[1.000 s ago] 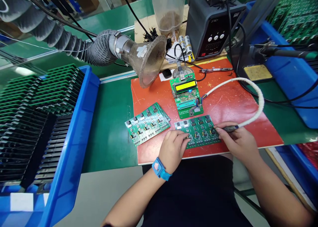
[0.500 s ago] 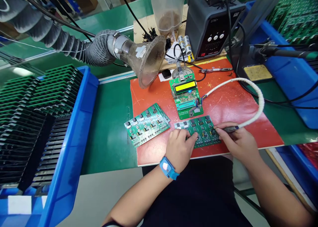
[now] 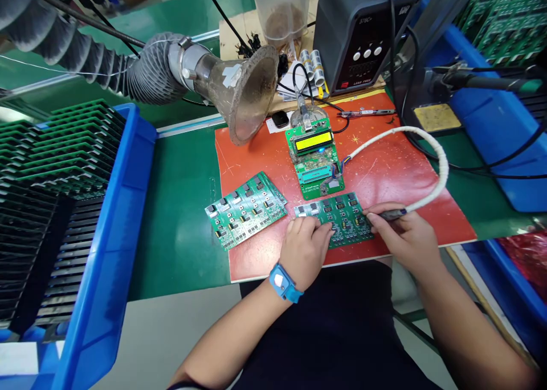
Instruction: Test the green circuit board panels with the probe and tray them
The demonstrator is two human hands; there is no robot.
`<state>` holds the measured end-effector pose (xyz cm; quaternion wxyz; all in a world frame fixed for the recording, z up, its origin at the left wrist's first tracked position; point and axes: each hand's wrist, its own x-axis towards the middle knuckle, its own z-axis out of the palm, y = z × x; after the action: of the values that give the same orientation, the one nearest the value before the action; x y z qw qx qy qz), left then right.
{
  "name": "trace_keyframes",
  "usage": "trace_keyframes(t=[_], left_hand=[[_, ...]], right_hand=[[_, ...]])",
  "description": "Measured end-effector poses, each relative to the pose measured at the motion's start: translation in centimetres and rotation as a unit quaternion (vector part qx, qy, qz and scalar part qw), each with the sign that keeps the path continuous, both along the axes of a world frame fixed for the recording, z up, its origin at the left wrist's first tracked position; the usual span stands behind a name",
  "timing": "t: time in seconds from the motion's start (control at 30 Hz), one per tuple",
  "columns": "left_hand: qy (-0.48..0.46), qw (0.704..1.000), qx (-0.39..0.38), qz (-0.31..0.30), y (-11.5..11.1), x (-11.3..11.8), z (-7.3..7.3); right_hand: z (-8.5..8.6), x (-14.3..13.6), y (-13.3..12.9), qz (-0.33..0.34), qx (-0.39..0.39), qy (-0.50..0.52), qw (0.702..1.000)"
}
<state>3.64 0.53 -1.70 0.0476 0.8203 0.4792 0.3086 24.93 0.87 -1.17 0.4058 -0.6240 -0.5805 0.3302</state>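
A green circuit board (image 3: pixel 351 222) with small digit displays lies flat on the red mat in front of me. My left hand (image 3: pixel 302 246), with a blue band (image 3: pixel 282 283) on its wrist, is closed over the board's left part, fingers curled and thumb on it. Between the thumb and fingers of my right hand (image 3: pixel 405 235) is a dark probe (image 3: pixel 392 214), held at the board's right end; its tip is hidden. A white wrapped cable (image 3: pixel 441 171) loops from the probe to a green programmer board (image 3: pixel 318 192) with a lit yellow screen (image 3: pixel 313 141).
More circuit boards (image 3: pixel 250 212) lie overlapping to the left on the red mat (image 3: pixel 256 267). A fume extractor funnel (image 3: pixel 252 97) hangs above. Blue bins of boards stand left (image 3: pixel 123 208) and right (image 3: pixel 482 128). A soldering station (image 3: pixel 363 42) and tweezers (image 3: pixel 371 113) are behind.
The whole view has shifted slightly, so things appear a little further left and up. My left thumb has drawn in closer to the fingers. The right hand keeps the probe at the board's right end.
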Motion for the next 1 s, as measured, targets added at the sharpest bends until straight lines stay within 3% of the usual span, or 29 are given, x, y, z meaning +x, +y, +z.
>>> trace_keyframes(t=[0.2,0.47,0.77,1.0], left_hand=[[-0.009,1.0,-0.028,-0.005,0.1,-0.1,0.0],[-0.01,0.999,-0.042,-0.013,0.0,-0.1,0.1],[0.11,0.99,-0.065,-0.055,0.1,0.6,0.6],[0.077,0.994,-0.061,-0.043,0.3,0.6,0.5]], right_hand=[[0.5,-0.9,-0.3,-0.013,0.016,0.034,0.999],[-0.4,-2.0,-0.6,0.015,0.013,-0.001,1.0],[-0.4,-1.8,-0.4,0.023,0.017,-0.018,0.999],[0.0,-1.8,-0.1,0.044,0.029,-0.058,0.997]])
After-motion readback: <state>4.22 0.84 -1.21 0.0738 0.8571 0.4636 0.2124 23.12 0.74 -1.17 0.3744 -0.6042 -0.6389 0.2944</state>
